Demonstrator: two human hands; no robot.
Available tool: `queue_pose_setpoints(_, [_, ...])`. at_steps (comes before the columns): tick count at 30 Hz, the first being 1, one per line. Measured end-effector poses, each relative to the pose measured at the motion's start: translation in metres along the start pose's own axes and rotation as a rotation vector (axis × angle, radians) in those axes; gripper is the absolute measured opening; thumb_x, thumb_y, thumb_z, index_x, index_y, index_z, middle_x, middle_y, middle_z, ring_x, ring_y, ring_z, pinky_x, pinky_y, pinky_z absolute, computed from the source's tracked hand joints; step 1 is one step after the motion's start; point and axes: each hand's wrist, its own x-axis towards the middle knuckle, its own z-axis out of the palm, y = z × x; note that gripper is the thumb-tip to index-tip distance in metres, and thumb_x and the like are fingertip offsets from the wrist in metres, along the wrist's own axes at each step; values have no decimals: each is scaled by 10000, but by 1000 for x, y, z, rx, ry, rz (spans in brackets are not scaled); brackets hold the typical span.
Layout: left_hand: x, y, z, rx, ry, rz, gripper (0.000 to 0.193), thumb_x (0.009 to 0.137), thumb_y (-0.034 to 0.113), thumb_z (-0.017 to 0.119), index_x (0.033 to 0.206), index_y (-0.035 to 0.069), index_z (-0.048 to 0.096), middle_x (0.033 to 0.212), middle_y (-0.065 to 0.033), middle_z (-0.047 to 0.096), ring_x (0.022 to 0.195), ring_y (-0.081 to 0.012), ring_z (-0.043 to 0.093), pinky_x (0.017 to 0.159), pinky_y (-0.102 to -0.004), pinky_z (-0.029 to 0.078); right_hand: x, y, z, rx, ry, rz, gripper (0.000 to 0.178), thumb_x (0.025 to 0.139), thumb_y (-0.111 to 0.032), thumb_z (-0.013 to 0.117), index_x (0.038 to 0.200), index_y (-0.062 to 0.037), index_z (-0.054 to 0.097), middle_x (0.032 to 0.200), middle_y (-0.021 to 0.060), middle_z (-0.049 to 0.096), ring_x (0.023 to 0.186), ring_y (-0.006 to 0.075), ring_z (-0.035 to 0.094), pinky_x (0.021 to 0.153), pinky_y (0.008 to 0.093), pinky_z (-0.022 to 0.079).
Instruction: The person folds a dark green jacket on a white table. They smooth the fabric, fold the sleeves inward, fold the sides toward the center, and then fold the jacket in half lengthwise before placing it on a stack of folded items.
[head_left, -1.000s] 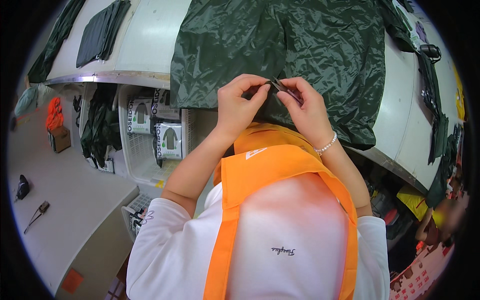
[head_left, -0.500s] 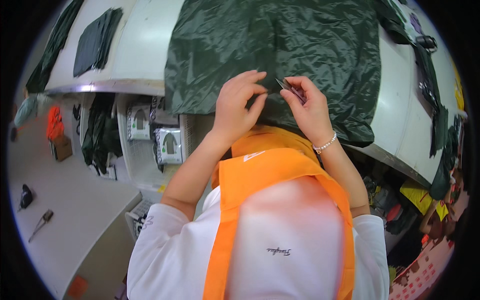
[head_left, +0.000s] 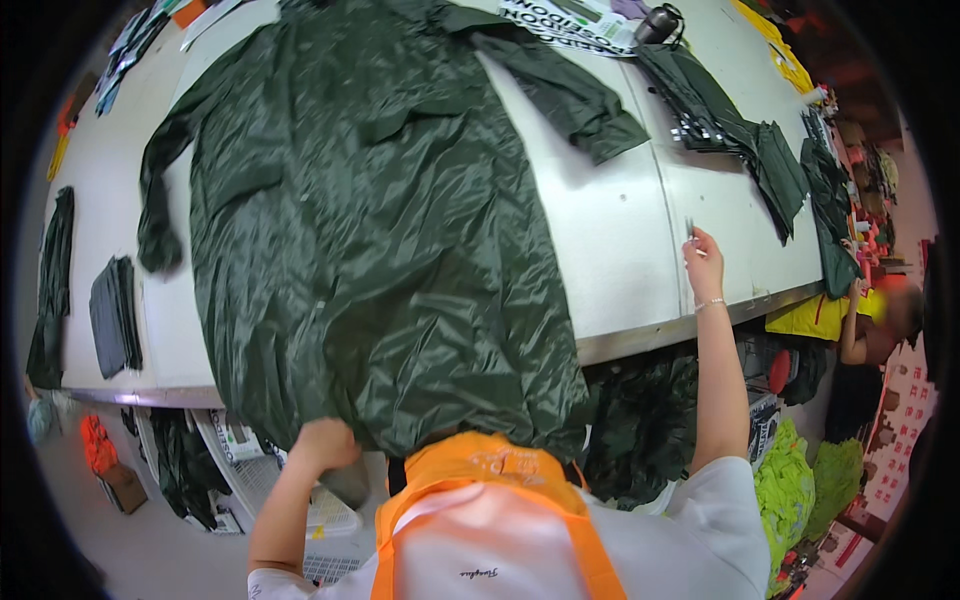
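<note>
A dark green raincoat (head_left: 370, 230) with long sleeves is spread over the white table, its lower end toward me. My left hand (head_left: 328, 443) is closed at the hem, near its left corner, gripping the edge; the fingertips are partly hidden. Out to the right, my right hand (head_left: 705, 262) is held over the table's front part, away from the raincoat. Its fingers are closed round small thread snips (head_left: 690, 230), whose pointed metal tips stick out forward.
Folded dark green garments (head_left: 117, 315) lie at the table's left; more (head_left: 725, 130) are piled at the right, near a dark flask (head_left: 659, 23). Below the table edge are a white crate (head_left: 250, 470) and lime-green cloth (head_left: 785, 490). Another person (head_left: 880, 325) is at the far right.
My hands have parted: the left went down and left to the hem, the right swung out right with the snips. More of the raincoat and table now shows.
</note>
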Motion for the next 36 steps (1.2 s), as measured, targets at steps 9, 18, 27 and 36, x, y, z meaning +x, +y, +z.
queue_pose_setpoints(9, [171,115,-111,-143,1090,-127,776,806,433,600,1444,121,288,1531,-156,131,1387,-427,107,1067,-618,105,195,105,44,-447,187,-9,387,780,-131,647,1159,-68,605,927,100,672,871,254,631,795,353,494])
queue_pose_setpoints(18, [60,82,-3,-303,946,-35,413,718,348,673,1046,100,633,1258,-96,543,1184,-309,461,996,-531,264,209,-24,106,-76,-357,-380,283,894,-260,600,949,8,672,781,102,686,739,164,643,714,276,479])
queue_pose_setpoints(27, [167,122,-288,-1094,1237,-38,467,803,347,679,1129,19,613,1023,-168,663,930,-271,646,804,-325,491,69,-127,253,363,-1416,-219,734,756,-2,539,1438,-24,269,769,23,578,608,71,480,593,237,446])
queue_pose_setpoints(36, [175,124,-328,-559,769,-268,461,706,22,520,1165,-11,543,973,-245,631,966,-399,593,831,-402,478,-47,-224,179,744,-1764,130,231,903,-90,541,1109,2,593,758,85,632,721,142,639,652,279,542])
